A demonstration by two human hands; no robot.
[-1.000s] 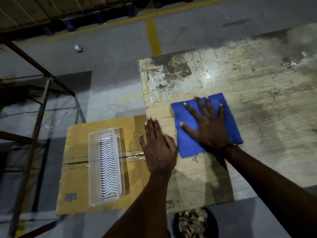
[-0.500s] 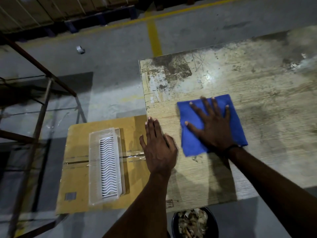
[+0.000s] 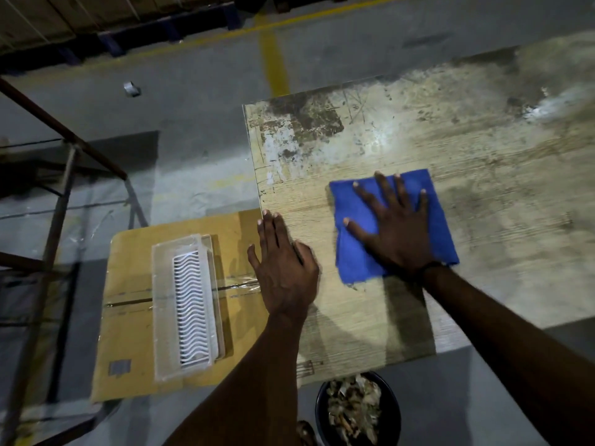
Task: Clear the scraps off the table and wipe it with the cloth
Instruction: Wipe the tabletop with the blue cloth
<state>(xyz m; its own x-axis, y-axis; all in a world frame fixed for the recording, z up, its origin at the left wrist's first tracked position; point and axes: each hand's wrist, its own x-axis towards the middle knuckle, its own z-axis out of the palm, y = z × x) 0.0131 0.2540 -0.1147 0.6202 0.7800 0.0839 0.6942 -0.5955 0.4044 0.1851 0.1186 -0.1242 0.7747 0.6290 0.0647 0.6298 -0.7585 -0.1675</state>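
With the scraps (image 3: 354, 405) already in the bin (image 3: 394, 413) below the tabletop (image 3: 483, 149), I press the flat, spread right hand (image 3: 397, 226) on the cloth (image 3: 354, 262) to wipe; the left hand (image 3: 283, 268) rests open at the edge as a brace.

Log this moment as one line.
phase: wiping | right hand: flat on blue cloth | left hand: flat at table edge

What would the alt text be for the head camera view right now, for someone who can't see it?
A right hand presses flat on a blue cloth on a worn, stained table, while the left hand rests flat at the table's left edge. A dark bowl of scraps sits below the near edge.
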